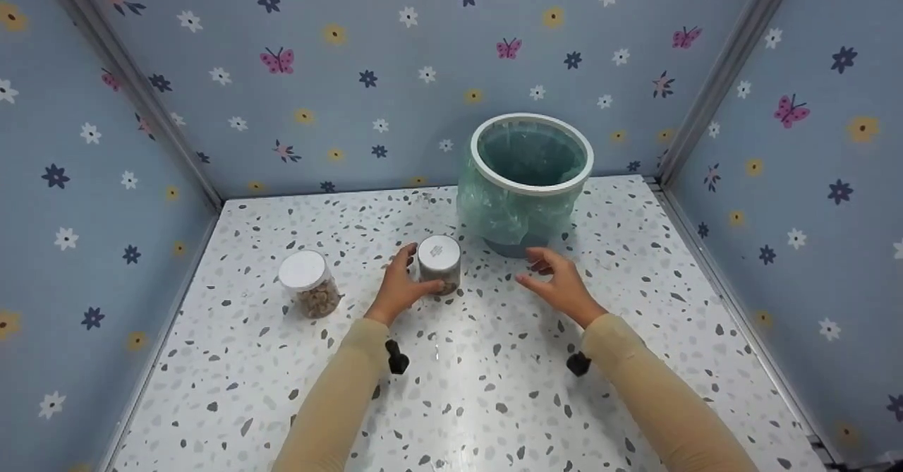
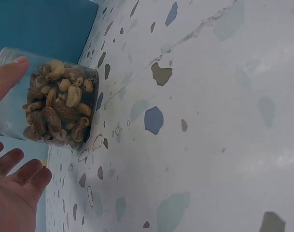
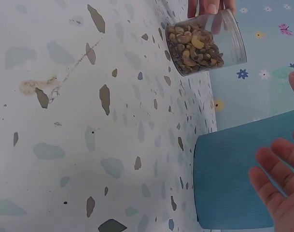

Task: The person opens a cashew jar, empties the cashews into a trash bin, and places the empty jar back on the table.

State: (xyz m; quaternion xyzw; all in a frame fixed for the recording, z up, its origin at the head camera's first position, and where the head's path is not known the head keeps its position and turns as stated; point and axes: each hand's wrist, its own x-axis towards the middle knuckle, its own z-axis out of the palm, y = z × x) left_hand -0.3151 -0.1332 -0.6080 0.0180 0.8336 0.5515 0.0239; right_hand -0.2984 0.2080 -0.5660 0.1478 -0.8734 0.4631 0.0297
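Note:
A clear jar with a white lid (image 1: 439,252) stands upright on the speckled table, partly filled with brown nuts (image 2: 60,104) that look like cashews. My left hand (image 1: 401,290) is at the jar's left side. Its thumb (image 2: 10,77) lies across the jar wall, while the other fingers are spread apart from the jar. To the right, my right hand (image 1: 561,287) hovers with nothing in it, its fingers loosely bent. It is just in front of a blue trash bin (image 3: 233,179) with a green liner bag (image 1: 518,211) and white rim ring (image 1: 532,190).
A second clear jar with a white lid (image 1: 303,269) stands left of my left hand, holding light brown pieces (image 1: 319,299). Blue patterned panels (image 1: 395,56) enclose the table (image 1: 494,401) at the back and both sides.

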